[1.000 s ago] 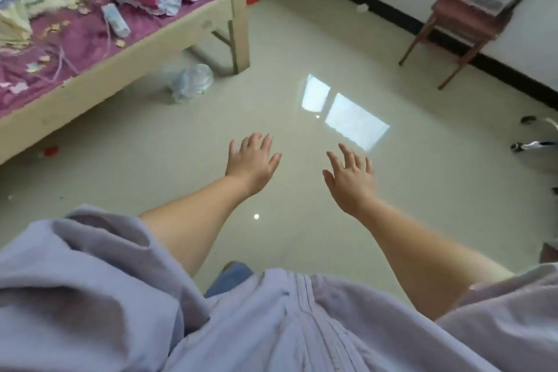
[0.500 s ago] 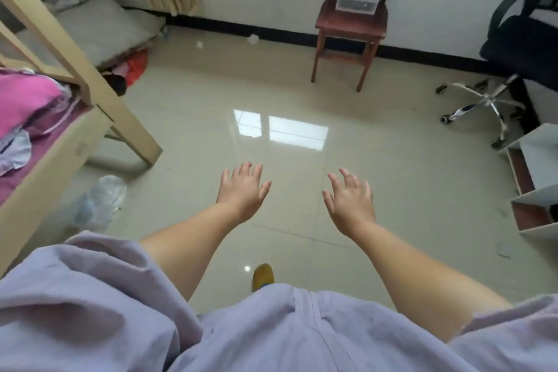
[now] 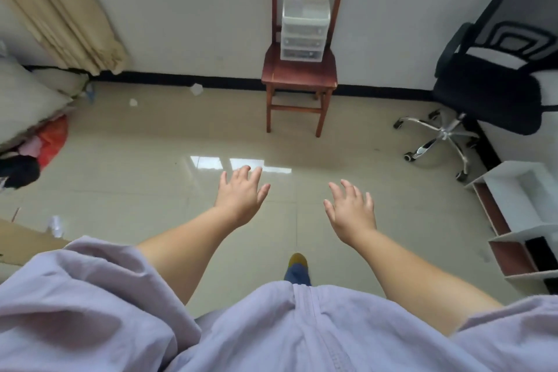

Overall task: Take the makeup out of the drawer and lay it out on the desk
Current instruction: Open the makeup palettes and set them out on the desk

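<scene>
A beige pleated curtain (image 3: 60,9) hangs at the far left above a grey cushion (image 3: 27,100), with a red plastic bag (image 3: 54,139) and dark clothing on the glossy cream tiled floor (image 3: 151,175) below. Over that floor a person in a lilac short-sleeved shirt (image 3: 271,326) holds both bare arms out: the left hand (image 3: 240,199) hovers palm down, its fingers (image 3: 241,174) spread and holding nothing, and the right hand (image 3: 351,211) hovers beside it, well apart, fingers likewise splayed and empty. Straight ahead, against the white wall, stands a reddish-brown wooden chair (image 3: 299,75), and on its seat sits a clear plastic three-drawer organiser (image 3: 304,29), all drawers closed, the contents too blurred to make out. To the right are a black mesh-backed office chair on a chrome wheeled base (image 3: 489,93) and a low white open shelf unit (image 3: 522,220). No brand, label or writing can be read anywhere.
</scene>
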`<state>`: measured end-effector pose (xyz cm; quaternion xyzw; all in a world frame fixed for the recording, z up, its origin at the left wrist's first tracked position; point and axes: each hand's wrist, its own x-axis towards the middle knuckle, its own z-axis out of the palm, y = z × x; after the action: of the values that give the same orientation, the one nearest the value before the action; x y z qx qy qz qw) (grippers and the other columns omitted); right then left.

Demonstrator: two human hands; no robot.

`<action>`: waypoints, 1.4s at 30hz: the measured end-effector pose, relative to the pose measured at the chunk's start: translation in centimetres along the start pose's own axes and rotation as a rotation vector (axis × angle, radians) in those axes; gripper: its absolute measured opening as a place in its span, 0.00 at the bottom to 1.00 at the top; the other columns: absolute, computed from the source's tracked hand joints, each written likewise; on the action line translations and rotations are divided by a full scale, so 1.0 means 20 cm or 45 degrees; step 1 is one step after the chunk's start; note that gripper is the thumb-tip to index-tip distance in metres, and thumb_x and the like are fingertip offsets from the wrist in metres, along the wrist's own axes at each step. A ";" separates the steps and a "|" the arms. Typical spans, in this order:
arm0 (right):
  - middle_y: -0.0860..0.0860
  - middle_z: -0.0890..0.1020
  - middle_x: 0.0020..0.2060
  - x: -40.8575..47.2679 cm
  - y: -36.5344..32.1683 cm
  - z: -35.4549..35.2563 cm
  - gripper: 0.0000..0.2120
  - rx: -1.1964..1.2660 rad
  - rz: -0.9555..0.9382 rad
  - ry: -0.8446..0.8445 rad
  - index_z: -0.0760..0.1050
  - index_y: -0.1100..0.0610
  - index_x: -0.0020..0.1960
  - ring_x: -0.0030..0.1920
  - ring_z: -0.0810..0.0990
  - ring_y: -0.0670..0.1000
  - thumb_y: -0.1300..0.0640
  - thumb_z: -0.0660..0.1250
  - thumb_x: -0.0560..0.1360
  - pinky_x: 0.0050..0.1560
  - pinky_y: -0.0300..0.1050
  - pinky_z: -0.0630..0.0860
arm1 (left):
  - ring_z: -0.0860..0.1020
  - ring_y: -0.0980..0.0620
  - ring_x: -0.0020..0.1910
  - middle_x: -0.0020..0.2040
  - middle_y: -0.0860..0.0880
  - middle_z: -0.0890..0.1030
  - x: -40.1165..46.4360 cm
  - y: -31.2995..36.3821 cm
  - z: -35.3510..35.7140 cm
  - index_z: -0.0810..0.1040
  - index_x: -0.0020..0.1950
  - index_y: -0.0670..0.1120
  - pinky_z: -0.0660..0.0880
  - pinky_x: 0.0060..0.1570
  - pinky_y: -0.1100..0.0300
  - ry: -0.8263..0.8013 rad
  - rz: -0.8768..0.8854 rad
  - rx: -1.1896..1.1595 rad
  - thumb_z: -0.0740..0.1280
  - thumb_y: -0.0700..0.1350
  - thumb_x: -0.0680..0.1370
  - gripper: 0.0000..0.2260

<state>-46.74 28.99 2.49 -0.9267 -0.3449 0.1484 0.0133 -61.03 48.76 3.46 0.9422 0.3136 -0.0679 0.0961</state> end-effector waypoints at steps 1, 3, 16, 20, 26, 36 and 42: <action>0.53 0.55 0.76 0.15 0.02 -0.06 0.24 -0.006 -0.017 0.003 0.53 0.50 0.76 0.75 0.54 0.53 0.45 0.47 0.81 0.73 0.57 0.47 | 0.58 0.47 0.73 0.73 0.45 0.61 0.14 0.01 -0.04 0.56 0.75 0.49 0.49 0.72 0.45 0.012 -0.015 -0.007 0.47 0.57 0.81 0.24; 0.53 0.56 0.75 0.45 0.06 -0.19 0.24 -0.014 -0.047 0.033 0.53 0.50 0.76 0.75 0.54 0.53 0.45 0.47 0.82 0.73 0.57 0.47 | 0.58 0.47 0.73 0.73 0.45 0.61 0.41 0.03 -0.13 0.56 0.75 0.49 0.49 0.72 0.46 0.036 -0.053 -0.022 0.47 0.57 0.81 0.24; 0.53 0.57 0.75 2.01 -0.07 -0.47 0.24 -0.013 -0.052 -0.033 0.54 0.51 0.75 0.74 0.55 0.53 0.46 0.48 0.82 0.73 0.57 0.48 | 0.60 0.47 0.71 0.72 0.45 0.62 1.94 -0.20 -0.35 0.56 0.75 0.48 0.52 0.71 0.45 -0.024 -0.086 0.007 0.48 0.57 0.81 0.24; 0.53 0.59 0.74 2.45 -0.14 -0.58 0.24 0.063 0.049 -0.003 0.56 0.51 0.75 0.74 0.57 0.53 0.46 0.49 0.81 0.73 0.57 0.50 | 0.61 0.47 0.71 0.71 0.45 0.63 2.48 -0.30 -0.49 0.57 0.74 0.48 0.53 0.71 0.45 -0.055 0.004 0.069 0.49 0.57 0.81 0.24; 0.54 0.60 0.74 2.99 -0.16 -0.70 0.23 0.169 0.158 -0.069 0.58 0.52 0.75 0.73 0.59 0.54 0.46 0.50 0.81 0.72 0.56 0.53 | 0.64 0.45 0.68 0.68 0.44 0.66 3.19 -0.28 -0.62 0.60 0.72 0.47 0.53 0.70 0.45 -0.132 0.116 0.077 0.51 0.55 0.81 0.22; 0.56 0.70 0.67 4.08 -0.07 -0.77 0.21 0.689 0.235 -0.355 0.64 0.53 0.71 0.64 0.70 0.58 0.48 0.51 0.81 0.58 0.48 0.66 | 0.65 0.44 0.69 0.70 0.43 0.67 4.23 -0.09 -0.57 0.61 0.73 0.42 0.62 0.66 0.52 -0.111 0.130 -0.234 0.56 0.50 0.81 0.23; 0.55 0.77 0.59 4.60 -0.07 -0.65 0.18 1.316 0.622 -0.632 0.69 0.55 0.66 0.58 0.78 0.55 0.62 0.50 0.79 0.58 0.51 0.76 | 0.62 0.44 0.71 0.72 0.41 0.65 4.75 -0.04 -0.44 0.62 0.73 0.40 0.55 0.70 0.53 -0.018 0.309 -0.225 0.56 0.44 0.81 0.21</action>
<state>22.19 90.31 -9.36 -0.7905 0.0006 0.5059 0.3452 14.45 106.27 -5.89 0.9606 0.2015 -0.0346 0.1882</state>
